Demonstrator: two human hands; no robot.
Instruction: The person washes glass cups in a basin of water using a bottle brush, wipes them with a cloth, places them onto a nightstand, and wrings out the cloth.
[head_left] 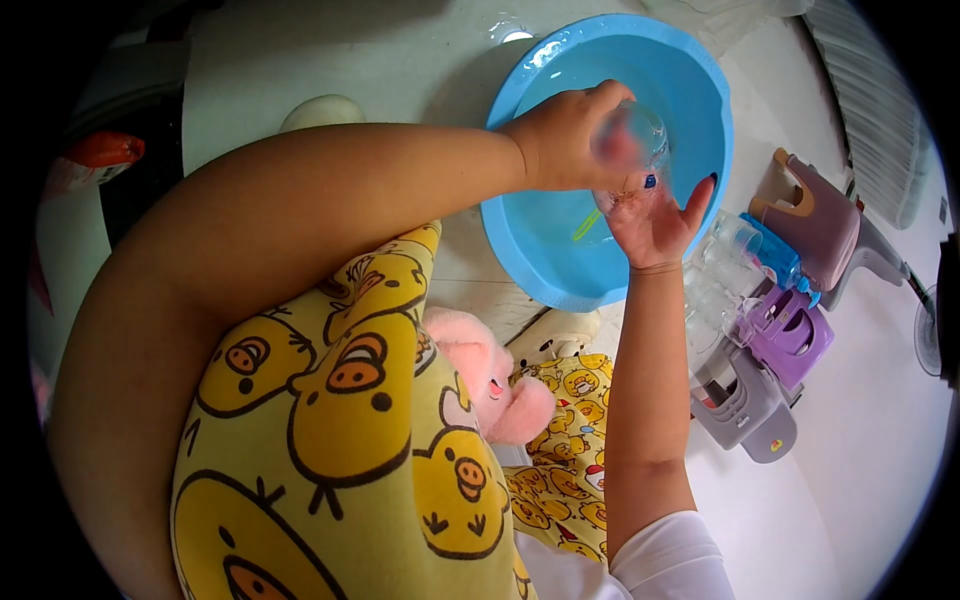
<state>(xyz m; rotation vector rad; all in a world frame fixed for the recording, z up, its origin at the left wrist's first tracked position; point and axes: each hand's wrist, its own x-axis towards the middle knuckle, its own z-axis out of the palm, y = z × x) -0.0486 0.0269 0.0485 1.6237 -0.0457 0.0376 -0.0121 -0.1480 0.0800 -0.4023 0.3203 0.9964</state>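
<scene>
My left hand (570, 137) reaches in from the left over a light blue basin (508, 250). Its fingers are wrapped round a clear drinking glass (656, 130), tilted above the water. My right hand (650, 225) comes up from below, palm upward, with its thumb stretched away from the glass. The right fingers meet the glass; a blurred pinkish patch shows through it, and I cannot tell whether they are inside or behind. One nail near the glass is dark blue. In the basin's water lies a thin yellow-green strip (587, 225).
Several clear glasses (715, 265) stand right of the basin, beside a purple plastic stool (795, 335), a grey one (750, 405) and a mauve one (815, 225). A pink plush slipper (490, 375) lies below the basin. Left is an orange-red package (105, 150).
</scene>
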